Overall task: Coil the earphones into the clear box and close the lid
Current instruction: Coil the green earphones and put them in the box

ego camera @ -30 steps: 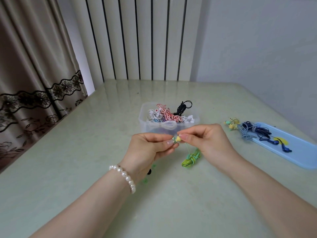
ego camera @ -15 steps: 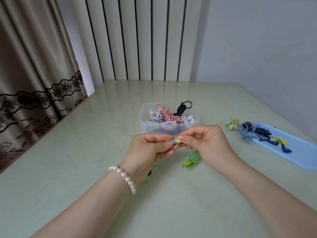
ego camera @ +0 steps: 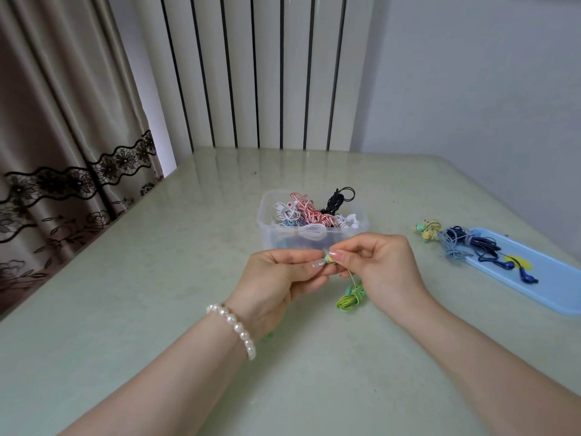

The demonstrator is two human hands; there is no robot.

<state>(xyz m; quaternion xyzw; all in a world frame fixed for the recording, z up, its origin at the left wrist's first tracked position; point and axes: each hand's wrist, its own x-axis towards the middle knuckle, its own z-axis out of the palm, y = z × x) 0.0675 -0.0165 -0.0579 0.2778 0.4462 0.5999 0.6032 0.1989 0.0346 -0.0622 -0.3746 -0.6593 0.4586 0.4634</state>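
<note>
My left hand (ego camera: 276, 278) and my right hand (ego camera: 382, 265) meet at the fingertips and pinch the earbud end of green-yellow earphones (ego camera: 351, 297). The cable's knotted bundle hangs just below my right hand, close to the table. Right behind my hands stands the clear box (ego camera: 267, 228), open on top, holding several coiled earphones in white, red-striped and black. No lid is visible on the box.
A light blue tray (ego camera: 540, 278) lies at the right with dark blue earphones (ego camera: 481, 247) on it. Grey-blue and yellow earphones (ego camera: 429, 229) sit at its near-left end on the table. Curtain and wall edge the table at the left and back.
Both hands stayed together at the earbud. The green-yellow bundle swung slightly nearer my right hand; otherwise almost nothing moved.
</note>
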